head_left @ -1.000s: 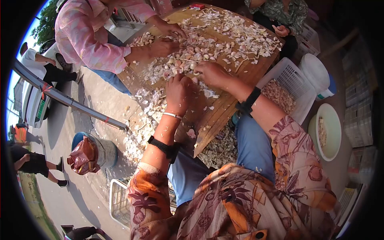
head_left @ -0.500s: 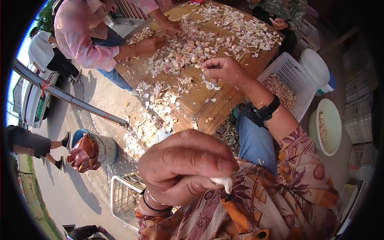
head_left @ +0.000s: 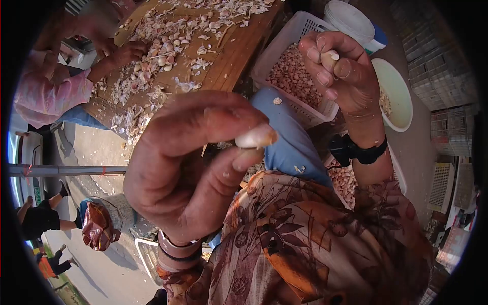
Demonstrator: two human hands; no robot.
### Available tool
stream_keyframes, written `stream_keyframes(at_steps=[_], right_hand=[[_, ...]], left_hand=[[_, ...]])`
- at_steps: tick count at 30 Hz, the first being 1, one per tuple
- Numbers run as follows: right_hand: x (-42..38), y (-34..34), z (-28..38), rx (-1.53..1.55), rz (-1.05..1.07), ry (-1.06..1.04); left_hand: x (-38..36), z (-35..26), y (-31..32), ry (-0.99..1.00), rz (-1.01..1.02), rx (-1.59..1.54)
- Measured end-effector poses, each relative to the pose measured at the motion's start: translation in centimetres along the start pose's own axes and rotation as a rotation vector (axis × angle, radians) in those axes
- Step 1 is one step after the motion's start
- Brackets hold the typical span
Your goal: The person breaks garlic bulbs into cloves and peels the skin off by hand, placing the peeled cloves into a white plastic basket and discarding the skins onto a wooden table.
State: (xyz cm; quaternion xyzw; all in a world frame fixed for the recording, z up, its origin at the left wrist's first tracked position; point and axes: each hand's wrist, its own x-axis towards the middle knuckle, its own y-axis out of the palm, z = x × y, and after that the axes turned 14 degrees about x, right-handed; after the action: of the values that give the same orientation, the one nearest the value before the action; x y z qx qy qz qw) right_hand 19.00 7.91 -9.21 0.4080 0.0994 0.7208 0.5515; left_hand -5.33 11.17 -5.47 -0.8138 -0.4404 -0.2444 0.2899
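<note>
"What's in the grip?"
"Left hand (head_left: 188, 162) pinches a pale clove (head_left: 254, 137), thumb against forefinger; right hand (head_left: 348, 71) pinches a second clove (head_left: 330, 61), near the crate (head_left: 304, 24)."
"Which step?"
"Handling single cloves off the table (head_left: 239, 48), I'd judge. The next move calls for a steady pinch."
"Any writing?"
"One green plate (head_left: 37, 195), too small to read."

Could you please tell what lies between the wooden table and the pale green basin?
In the head view, a white crate of garlic cloves lies between them; the right hand, raised nearer the camera, partly covers that stretch.
</note>
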Motion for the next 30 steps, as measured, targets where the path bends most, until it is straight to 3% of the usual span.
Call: stream_keyframes(at_steps=[1,2,4,5,8,10,12,13,16,18,19,21,22,24,25,27,28,30], right_hand=[[-0.5,0.3,1.4,0.017,0.038,0.009],[-0.9,0.8,2.4,0.040,0.082,0.020],[-1.2,1.6,3.2,0.028,0.317,0.069],[-0.9,2.6,3.1,0.049,0.397,0.105],[0.1,6.2,0.6,0.144,0.589,0.121],[1.2,8.4,-0.9,0.230,0.702,0.070],[1.7,10.4,-1.3,0.379,0.714,0.212],[1.1,11.3,-1.9,0.394,0.734,0.197],[0.8,13.0,-3.2,0.629,0.517,0.123],[2.7,12.9,-4.3,0.612,0.534,-0.417],[2.3,12.6,-4.5,0.601,0.522,-0.423],[1.4,12.5,-5.2,0.880,0.516,-0.110],[1.9,11.9,-4.9,0.880,0.522,-0.128],[2.6,10.6,-3.8,0.763,0.560,0.110],[2.8,10.1,-3.8,0.757,0.566,0.112],[2.6,8.8,-3.7,0.343,0.506,-0.125],[2.7,8.3,-3.7,0.324,0.486,-0.113],[2.6,7.4,-3.7,0.317,0.473,-0.129]], left_hand=[[1.9,3.2,1.2,0.002,0.055,0.041],[3.3,5.5,2.8,-0.150,0.100,0.009],[4.1,10.9,5.6,-0.200,0.199,0.291],[3.8,12.5,6.4,0.037,0.285,0.570],[-2.0,17.1,10.3,0.026,0.603,0.783],[-4.5,18.0,11.2,-0.051,0.533,0.724],[-5.4,17.2,10.8,-0.049,0.528,0.772],[-6.1,17.0,9.8,-0.059,0.530,0.777],[-7.5,15.5,6.9,-0.157,0.570,0.764],[-7.4,14.1,4.3,-0.243,0.522,0.695],[-6.1,13.2,2.7,-0.286,0.486,0.698],[-2.5,13.0,-0.5,-0.353,0.244,0.706],[-0.4,13.8,-2.3,-0.318,0.140,0.804],[2.9,18.4,-6.1,-0.432,-0.039,0.809],[4.8,19.9,-7.1,-0.314,-0.033,0.931],[7.0,24.1,-8.2,-0.278,0.011,1.014],[7.5,26.3,-8.6,-0.172,0.051,1.117],[7.8,30.7,-9.9,-0.059,0.366,1.385]])
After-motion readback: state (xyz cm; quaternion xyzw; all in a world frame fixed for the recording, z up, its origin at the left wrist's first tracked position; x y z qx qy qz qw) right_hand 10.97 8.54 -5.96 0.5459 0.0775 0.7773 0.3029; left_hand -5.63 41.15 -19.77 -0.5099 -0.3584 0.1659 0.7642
